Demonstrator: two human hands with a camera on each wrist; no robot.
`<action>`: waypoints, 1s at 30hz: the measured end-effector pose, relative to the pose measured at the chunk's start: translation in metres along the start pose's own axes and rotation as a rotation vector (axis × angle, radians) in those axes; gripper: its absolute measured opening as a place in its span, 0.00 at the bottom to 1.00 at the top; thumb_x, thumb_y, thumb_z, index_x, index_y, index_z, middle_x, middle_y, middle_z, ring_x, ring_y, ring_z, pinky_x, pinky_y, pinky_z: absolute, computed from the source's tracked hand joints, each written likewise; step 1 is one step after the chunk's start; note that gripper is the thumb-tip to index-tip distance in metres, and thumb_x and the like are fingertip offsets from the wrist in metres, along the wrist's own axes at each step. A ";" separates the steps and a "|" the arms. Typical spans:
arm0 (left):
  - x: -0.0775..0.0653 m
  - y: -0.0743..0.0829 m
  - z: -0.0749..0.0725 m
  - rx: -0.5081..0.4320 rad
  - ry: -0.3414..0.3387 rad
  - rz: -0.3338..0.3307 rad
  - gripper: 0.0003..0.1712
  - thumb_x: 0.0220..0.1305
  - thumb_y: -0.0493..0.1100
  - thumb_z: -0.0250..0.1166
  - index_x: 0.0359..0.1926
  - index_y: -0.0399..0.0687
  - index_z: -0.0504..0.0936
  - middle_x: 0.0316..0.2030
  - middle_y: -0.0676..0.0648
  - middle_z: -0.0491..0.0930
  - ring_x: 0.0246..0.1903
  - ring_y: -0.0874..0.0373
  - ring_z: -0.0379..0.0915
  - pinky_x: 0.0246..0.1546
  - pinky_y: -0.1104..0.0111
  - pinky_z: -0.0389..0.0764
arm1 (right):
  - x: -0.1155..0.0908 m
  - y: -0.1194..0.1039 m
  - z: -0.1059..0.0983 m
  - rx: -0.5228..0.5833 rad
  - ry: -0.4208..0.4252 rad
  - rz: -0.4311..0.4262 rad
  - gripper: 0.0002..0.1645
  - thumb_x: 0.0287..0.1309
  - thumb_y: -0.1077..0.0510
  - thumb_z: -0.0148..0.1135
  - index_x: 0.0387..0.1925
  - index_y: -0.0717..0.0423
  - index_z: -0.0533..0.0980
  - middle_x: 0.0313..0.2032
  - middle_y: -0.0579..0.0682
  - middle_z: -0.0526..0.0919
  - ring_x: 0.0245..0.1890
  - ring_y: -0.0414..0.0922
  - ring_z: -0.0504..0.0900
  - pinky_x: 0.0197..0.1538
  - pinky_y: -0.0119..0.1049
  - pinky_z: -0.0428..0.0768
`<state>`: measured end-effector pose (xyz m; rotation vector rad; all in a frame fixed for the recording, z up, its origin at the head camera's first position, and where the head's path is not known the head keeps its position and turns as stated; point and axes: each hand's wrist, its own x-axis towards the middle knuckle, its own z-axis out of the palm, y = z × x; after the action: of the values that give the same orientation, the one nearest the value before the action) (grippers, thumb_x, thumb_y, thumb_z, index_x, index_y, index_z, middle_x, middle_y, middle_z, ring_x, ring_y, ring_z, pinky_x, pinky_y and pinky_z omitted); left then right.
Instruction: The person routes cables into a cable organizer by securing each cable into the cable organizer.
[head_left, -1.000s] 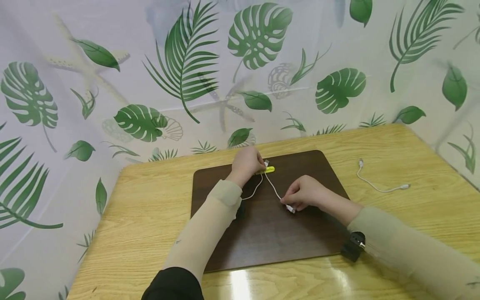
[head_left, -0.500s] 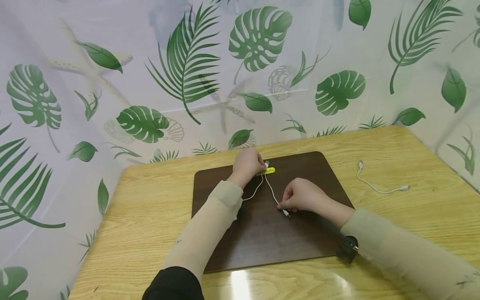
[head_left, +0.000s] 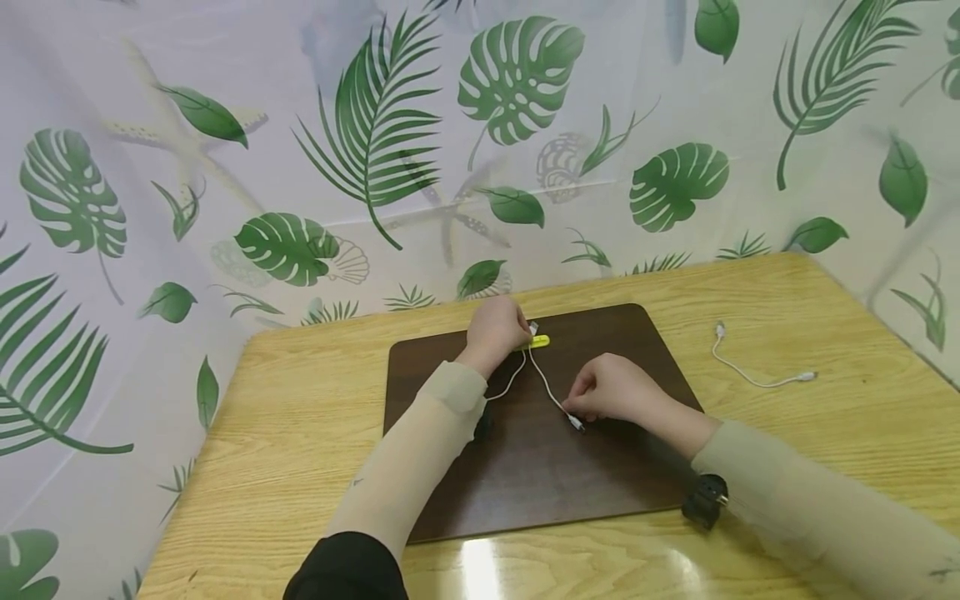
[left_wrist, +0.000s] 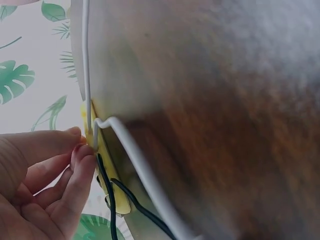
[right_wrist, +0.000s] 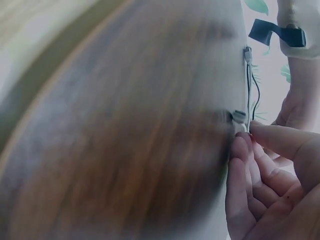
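Observation:
My left hand (head_left: 495,335) pinches the edge of a yellow cable clip (head_left: 540,341) near the far edge of the dark brown board (head_left: 570,475). In the left wrist view, a white cable (left_wrist: 145,175) and black cables (left_wrist: 111,205) run at the clip; the fingers partly hide where they seat. My right hand (head_left: 611,387) pinches the white cable close to one end, and its white plug (head_left: 576,423) sticks out below the fingertips. That cable stretches from the clip toward the right hand. Another white plug (head_left: 533,327) shows just behind the clip.
A separate short white cable (head_left: 757,382) lies on the wooden table (head_left: 300,400), right of the board. Behind the table hangs a leaf-patterned cloth (head_left: 420,208). A black wrist device (head_left: 705,500) sits by the right sleeve.
My right hand has shifted slightly left and then back a little right, with the white cable's end still pinched. The left hand stays at the clip.

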<state>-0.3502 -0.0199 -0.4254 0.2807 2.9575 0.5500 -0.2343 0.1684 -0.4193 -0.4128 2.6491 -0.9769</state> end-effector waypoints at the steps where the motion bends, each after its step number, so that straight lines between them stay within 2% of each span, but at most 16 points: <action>1: -0.011 0.007 -0.010 0.000 -0.010 -0.007 0.06 0.63 0.43 0.74 0.29 0.51 0.94 0.34 0.54 0.92 0.33 0.58 0.83 0.36 0.66 0.84 | -0.001 0.001 -0.001 0.012 -0.003 0.005 0.10 0.62 0.56 0.74 0.25 0.55 0.89 0.19 0.45 0.87 0.21 0.37 0.82 0.29 0.34 0.79; 4: -0.013 0.009 -0.007 0.012 0.012 -0.006 0.09 0.67 0.44 0.72 0.29 0.51 0.94 0.34 0.54 0.92 0.31 0.59 0.81 0.32 0.68 0.81 | -0.004 0.005 -0.005 0.039 -0.013 0.024 0.10 0.62 0.56 0.74 0.27 0.57 0.89 0.20 0.46 0.88 0.22 0.38 0.85 0.30 0.33 0.83; 9: -0.019 0.016 -0.007 0.019 0.034 0.029 0.10 0.71 0.48 0.71 0.33 0.52 0.94 0.37 0.54 0.92 0.35 0.58 0.85 0.38 0.65 0.85 | -0.008 0.013 -0.010 0.073 -0.026 0.046 0.12 0.63 0.56 0.74 0.29 0.60 0.89 0.21 0.47 0.89 0.23 0.38 0.87 0.31 0.34 0.86; 12: -0.022 0.023 -0.008 -0.010 0.031 0.049 0.10 0.71 0.49 0.72 0.34 0.51 0.94 0.37 0.53 0.92 0.34 0.57 0.85 0.37 0.66 0.84 | -0.008 0.018 -0.012 0.107 -0.033 0.060 0.12 0.65 0.56 0.73 0.31 0.62 0.89 0.22 0.48 0.90 0.24 0.38 0.88 0.33 0.35 0.88; 16: -0.025 0.033 -0.007 -0.059 0.023 0.062 0.14 0.73 0.50 0.71 0.31 0.50 0.92 0.29 0.52 0.90 0.24 0.61 0.77 0.32 0.65 0.83 | -0.010 0.024 -0.016 0.171 -0.036 0.085 0.12 0.66 0.58 0.72 0.33 0.65 0.89 0.23 0.49 0.90 0.25 0.39 0.89 0.35 0.37 0.90; 20: -0.027 0.040 -0.002 -0.110 0.019 0.087 0.18 0.75 0.50 0.69 0.28 0.47 0.91 0.20 0.53 0.85 0.19 0.62 0.74 0.33 0.60 0.85 | -0.013 0.029 -0.021 0.233 -0.026 0.125 0.14 0.67 0.58 0.71 0.34 0.69 0.88 0.23 0.49 0.90 0.25 0.38 0.89 0.35 0.37 0.90; 25: -0.029 0.047 0.003 -0.175 0.025 0.133 0.25 0.77 0.48 0.66 0.21 0.44 0.88 0.14 0.53 0.80 0.17 0.61 0.73 0.24 0.70 0.74 | -0.019 0.035 -0.027 0.270 -0.025 0.160 0.16 0.69 0.59 0.70 0.37 0.72 0.87 0.25 0.49 0.91 0.25 0.38 0.88 0.35 0.37 0.90; 27: -0.029 0.049 0.004 -0.185 0.031 0.152 0.26 0.78 0.49 0.65 0.20 0.44 0.87 0.14 0.53 0.80 0.17 0.61 0.74 0.23 0.72 0.70 | -0.021 0.037 -0.030 0.276 -0.029 0.167 0.16 0.70 0.59 0.69 0.39 0.74 0.86 0.26 0.50 0.91 0.25 0.37 0.88 0.35 0.37 0.90; 30: -0.029 0.051 0.007 -0.197 0.037 0.174 0.26 0.80 0.49 0.63 0.23 0.44 0.89 0.17 0.52 0.83 0.18 0.62 0.75 0.25 0.73 0.71 | -0.024 0.040 -0.033 0.279 -0.033 0.176 0.17 0.71 0.59 0.68 0.41 0.75 0.86 0.26 0.49 0.91 0.25 0.37 0.88 0.35 0.36 0.90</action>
<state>-0.3126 0.0235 -0.4104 0.5152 2.9008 0.8693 -0.2308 0.2260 -0.4178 -0.1292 2.4224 -1.2448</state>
